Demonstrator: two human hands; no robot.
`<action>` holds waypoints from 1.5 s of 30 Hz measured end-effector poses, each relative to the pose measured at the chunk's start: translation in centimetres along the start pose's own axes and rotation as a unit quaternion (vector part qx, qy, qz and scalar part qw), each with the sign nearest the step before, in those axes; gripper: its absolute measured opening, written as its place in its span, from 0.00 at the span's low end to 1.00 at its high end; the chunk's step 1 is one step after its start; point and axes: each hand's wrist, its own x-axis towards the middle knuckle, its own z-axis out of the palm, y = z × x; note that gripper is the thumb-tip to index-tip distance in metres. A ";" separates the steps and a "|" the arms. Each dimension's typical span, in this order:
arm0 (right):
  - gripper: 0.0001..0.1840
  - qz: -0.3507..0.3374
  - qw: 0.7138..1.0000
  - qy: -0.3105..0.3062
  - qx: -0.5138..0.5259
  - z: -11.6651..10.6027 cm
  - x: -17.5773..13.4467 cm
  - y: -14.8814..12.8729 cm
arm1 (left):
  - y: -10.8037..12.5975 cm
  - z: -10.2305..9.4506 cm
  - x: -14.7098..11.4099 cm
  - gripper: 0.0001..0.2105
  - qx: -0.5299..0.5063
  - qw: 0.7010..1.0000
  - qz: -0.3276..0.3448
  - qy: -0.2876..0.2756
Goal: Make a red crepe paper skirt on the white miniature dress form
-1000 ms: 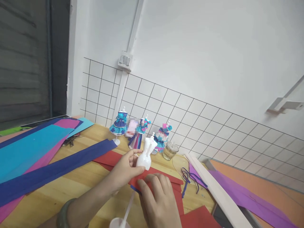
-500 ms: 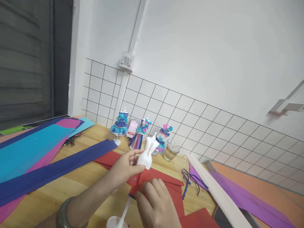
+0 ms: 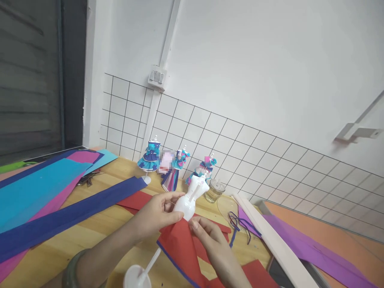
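A small white dress-form mannequin [image 3: 196, 188] tilts on its white stand, whose round base [image 3: 136, 277] shows at the bottom. Around its hips my left hand [image 3: 163, 210] is closed, the thumb pressing at the front by the top of a red sheet [image 3: 181, 242] with a blue edge. This sheet hangs over the mannequin's lower part. My right hand [image 3: 211, 242] pinches the sheet's upper right corner between thumb and forefinger, close below the hips. More red sheets [image 3: 253, 275] lie behind and beside it on the wooden table.
Three small mannequins [image 3: 150, 156] in coloured dresses stand by the wall, with a glass jar [image 3: 215, 191] at their right. Blue strips [image 3: 244, 224] lie right of my hands. A long dark blue strip [image 3: 75, 212] and light blue sheets [image 3: 39, 188] spread leftward; a pale bar [image 3: 270, 240] lies right.
My right hand has moved up to the mannequin's hips and turned, now pinching the sheet's top corner. The red sheet has opened out downward. The mannequin leans further right, its base further left.
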 end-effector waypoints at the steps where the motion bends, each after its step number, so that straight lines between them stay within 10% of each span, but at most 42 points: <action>1: 0.19 0.008 1.000 -0.015 0.011 0.1 0.0 0.0 | 0.0 0.0 0.0 0.23 0.003 1.000 0.000 -0.006; 45: 0.15 -0.036 0.987 0.130 -0.091 1.0 -0.6 0.2 | -0.5 0.9 -0.1 0.24 -0.075 0.997 0.018 -0.031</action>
